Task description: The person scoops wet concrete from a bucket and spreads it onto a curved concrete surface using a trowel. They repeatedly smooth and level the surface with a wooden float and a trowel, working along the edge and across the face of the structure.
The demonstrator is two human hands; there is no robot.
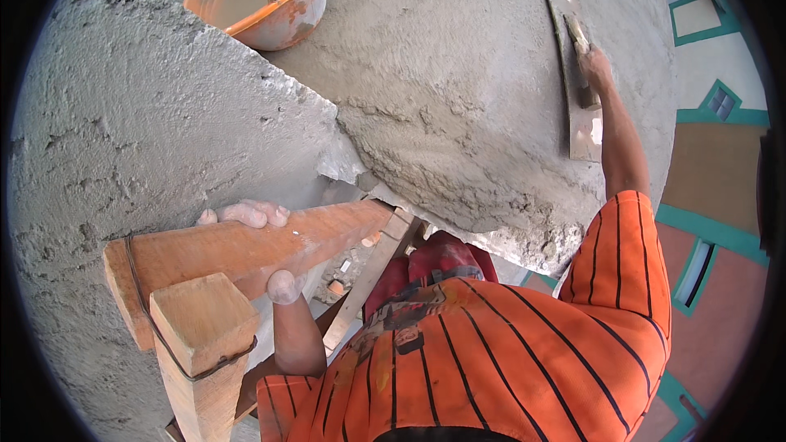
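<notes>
My right hand is closed around the handle of a long, flat plastering trowel. Its blade lies against the grey wet mortar surface at the upper right, with my arm stretched far out. On the left, my left hand wraps over a thick wooden beam, its fingers showing on the far side and its wrist below. The beam is lashed with dark wire to an upright wooden post. Rough, lumpy mortar forms the near edge of the surface.
An orange-rimmed tub of cloudy liquid stands at the top left, a yellow-handled tool inside. A rough plastered wall fills the left. Past the beam is a gap with a wooden plank and rubble below. Painted buildings stand far right.
</notes>
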